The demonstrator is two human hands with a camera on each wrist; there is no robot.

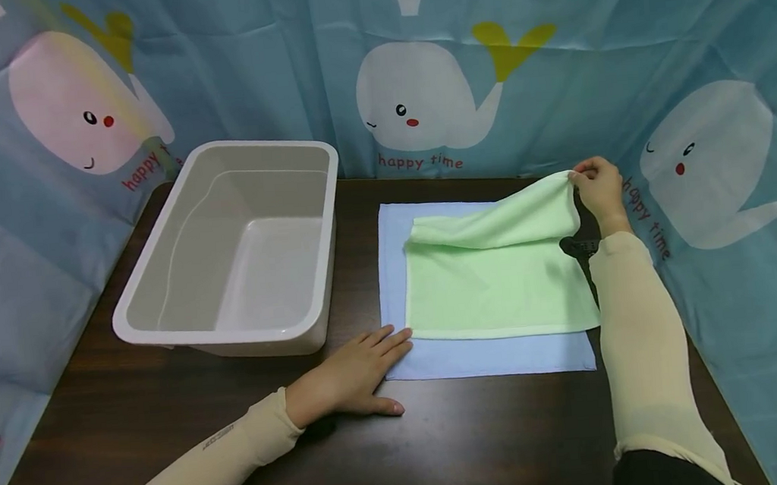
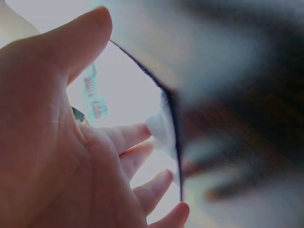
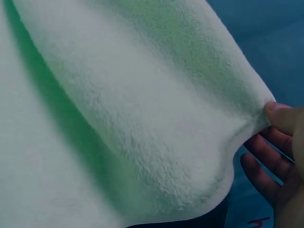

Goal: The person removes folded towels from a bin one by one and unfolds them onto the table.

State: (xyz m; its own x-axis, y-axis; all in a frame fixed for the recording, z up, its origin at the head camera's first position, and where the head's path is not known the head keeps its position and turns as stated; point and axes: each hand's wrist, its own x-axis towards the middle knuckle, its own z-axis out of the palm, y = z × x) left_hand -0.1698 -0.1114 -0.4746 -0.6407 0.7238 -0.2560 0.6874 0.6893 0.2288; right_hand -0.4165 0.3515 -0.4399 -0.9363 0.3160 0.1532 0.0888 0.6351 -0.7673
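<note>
A light green towel [image 1: 495, 287] lies over a pale blue towel [image 1: 493, 356] on the dark table. Between thumb and fingers my right hand [image 1: 599, 189] pinches the green towel's far right corner, lifting it so that the far edge arches up and a fold runs across. In the right wrist view the raised fuzzy cloth [image 3: 156, 123] stretches away from the pinching thumb [image 3: 282, 116]. My left hand [image 1: 358, 374] rests with fingers spread, its fingertips at the left edge of the blue towel near the green towel's near left corner. The left palm [image 2: 61, 152] fills much of its wrist view.
An off-white plastic basin [image 1: 326, 278] stands on the table to the left of the towels. Behind and at both sides hangs a blue curtain [image 1: 265, 69] printed with whales. The dark wooden table [image 1: 473, 449] extends in front of the towels.
</note>
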